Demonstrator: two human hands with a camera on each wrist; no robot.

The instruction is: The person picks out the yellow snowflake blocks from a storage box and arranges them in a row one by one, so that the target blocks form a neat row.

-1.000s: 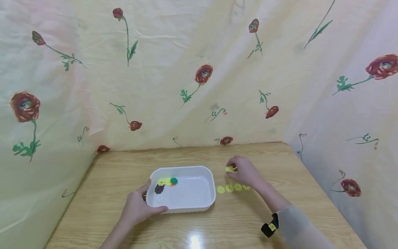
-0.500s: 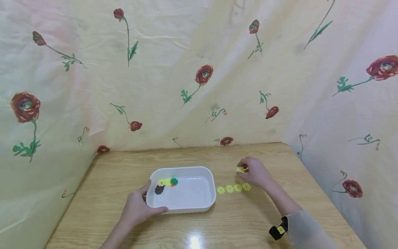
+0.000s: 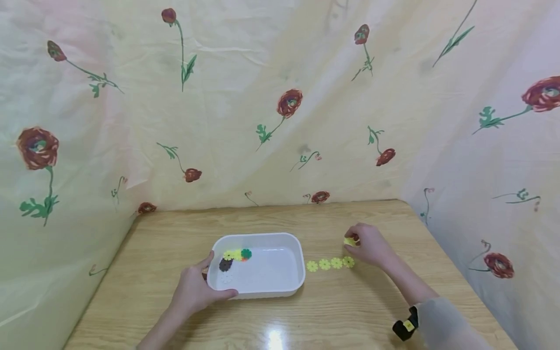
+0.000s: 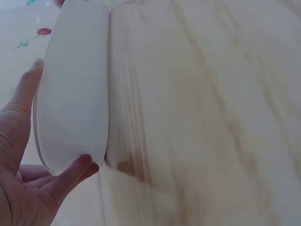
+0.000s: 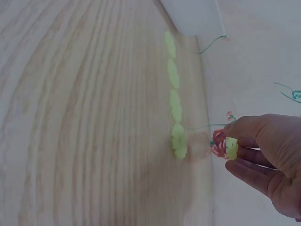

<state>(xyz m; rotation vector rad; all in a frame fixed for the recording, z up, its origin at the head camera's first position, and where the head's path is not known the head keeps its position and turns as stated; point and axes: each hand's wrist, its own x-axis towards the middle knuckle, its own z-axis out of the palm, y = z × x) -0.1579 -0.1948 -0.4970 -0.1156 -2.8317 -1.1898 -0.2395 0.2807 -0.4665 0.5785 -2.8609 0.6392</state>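
Note:
A white plastic tub (image 3: pixel 271 294) stands on the wooden table in the head view. My left hand (image 3: pixel 192 288) grips its left end, thumb along the near rim and fingers at the left side. In the left wrist view, fingertips (image 4: pixel 80 162) press against the tub's outer wall (image 4: pixel 73 89). Above the table at the right, my right hand (image 3: pixel 369 244) holds yellow flower-shaped discs (image 5: pixel 231 148) between thumb and fingers; how many is hidden. Several like discs (image 3: pixel 324 264) lie in a row on the table, running right from the tub, just below this hand.
Inside the tub, at its left end, lie yellow discs (image 3: pixel 229 255), a green disc (image 3: pixel 246 253), dark discs (image 3: pixel 225 264), a bit of orange and whitish discs (image 3: pixel 226 277). A flowered cloth (image 3: pixel 227 121) hangs behind the table (image 3: pixel 175 233) and along both sides.
My right hand has moved right with the yellow discs, from above the middle of the row to just past its right end. The left hand stays on the tub.

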